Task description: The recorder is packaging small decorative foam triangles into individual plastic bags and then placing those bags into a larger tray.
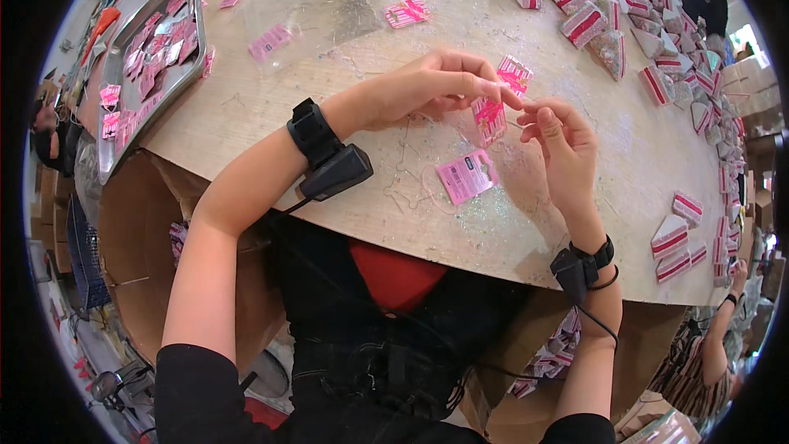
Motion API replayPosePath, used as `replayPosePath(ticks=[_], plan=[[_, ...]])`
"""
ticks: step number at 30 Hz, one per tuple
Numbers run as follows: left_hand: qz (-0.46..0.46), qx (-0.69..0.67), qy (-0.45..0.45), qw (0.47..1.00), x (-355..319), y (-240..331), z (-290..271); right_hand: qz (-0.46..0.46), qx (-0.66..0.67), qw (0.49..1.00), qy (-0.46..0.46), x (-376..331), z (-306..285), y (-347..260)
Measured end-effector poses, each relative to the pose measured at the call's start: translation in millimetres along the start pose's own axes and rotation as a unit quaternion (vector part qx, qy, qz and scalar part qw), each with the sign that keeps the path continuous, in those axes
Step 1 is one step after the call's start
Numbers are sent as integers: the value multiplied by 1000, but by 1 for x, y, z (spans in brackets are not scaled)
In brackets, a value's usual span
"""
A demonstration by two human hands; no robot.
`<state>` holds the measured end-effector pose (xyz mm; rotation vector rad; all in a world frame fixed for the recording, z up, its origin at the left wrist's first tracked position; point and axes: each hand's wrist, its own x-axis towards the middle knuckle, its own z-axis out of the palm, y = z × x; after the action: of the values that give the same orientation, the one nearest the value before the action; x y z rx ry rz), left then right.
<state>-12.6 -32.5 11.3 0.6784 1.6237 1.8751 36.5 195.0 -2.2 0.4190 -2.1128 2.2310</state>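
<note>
**Pink card, held between both hands above the table**

Item: we pinch a small pink card (pixel 490 117) at its top with our left hand (pixel 427 86), fingers closed on it. Our right hand (pixel 563 144) meets it at the card's right edge, thumb and forefinger pressed together on something too fine to make out. A second card (pixel 467 175) lies flat on the table (pixel 271 107) just below. Advice, as we judge it: keep the card upright, grip light, fingertips close, wrists steady. Tray (pixel 115 127) of cards sits far left.
</note>
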Motion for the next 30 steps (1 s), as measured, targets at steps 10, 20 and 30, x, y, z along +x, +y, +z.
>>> replayPosePath(ticks=[10,20,30], plan=[[-32,6,-22,999,-4,2,9,12,-94,995,19,-1,1,-3],[39,89,6,995,1,-6,23,26,-95,995,-9,-5,5,-4],[90,249,75,961,1,-12,20,15,-158,987,-18,-6,7,-4]])
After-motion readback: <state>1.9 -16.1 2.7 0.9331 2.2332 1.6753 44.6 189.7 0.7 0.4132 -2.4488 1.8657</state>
